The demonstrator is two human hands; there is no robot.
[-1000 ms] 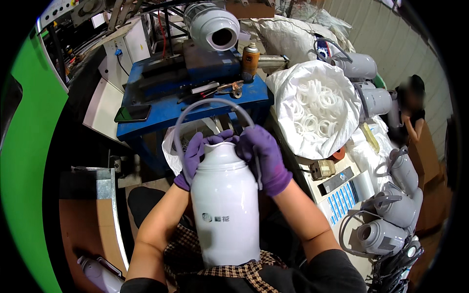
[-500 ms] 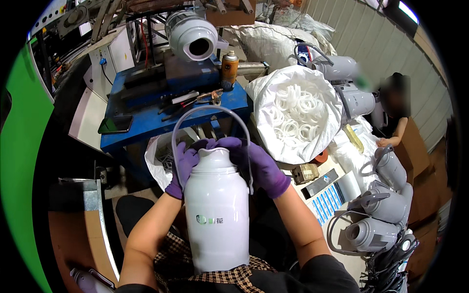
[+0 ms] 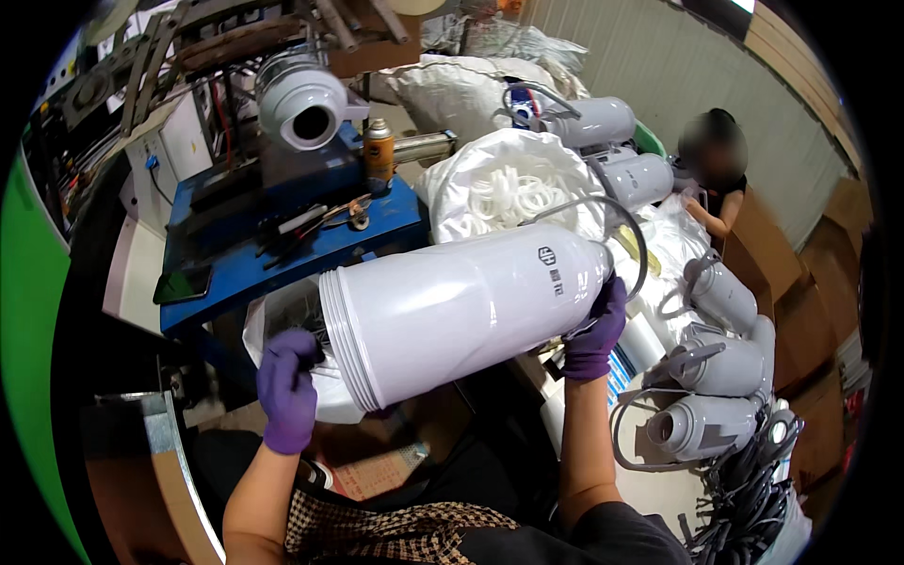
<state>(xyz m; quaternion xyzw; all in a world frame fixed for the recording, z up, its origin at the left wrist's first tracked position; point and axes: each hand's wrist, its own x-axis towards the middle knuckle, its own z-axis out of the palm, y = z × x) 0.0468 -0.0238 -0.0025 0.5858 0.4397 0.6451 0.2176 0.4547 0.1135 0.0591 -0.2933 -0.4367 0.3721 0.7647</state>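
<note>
A large pale grey thermos flask [image 3: 461,306] lies tilted across the space before me, its threaded bottom end to the left and its neck to the right. My right hand [image 3: 599,330], in a purple glove, grips it near the neck end. The flask's grey carrying handle [image 3: 633,229] loops out beyond the neck. My left hand [image 3: 287,391], also gloved in purple, is beside the threaded end with its fingers curled. Whatever those fingers hold, if anything, is hidden. Just behind the left hand is a white bag [image 3: 259,331] with small dark parts in it.
A blue workbench [image 3: 381,226] bears a phone [image 3: 183,285], hand tools [image 3: 306,221] and a spray can [image 3: 379,155]. A white sack [image 3: 443,193] holds white rings [image 3: 513,195]. More grey flasks [image 3: 720,363] and black straps [image 3: 744,499] are on the right. Another person [image 3: 716,169] sits beyond.
The flask has gone from upright to lying sideways, neck to the right. My left hand has left the neck for the bottom end. The view has shifted rightward.
</note>
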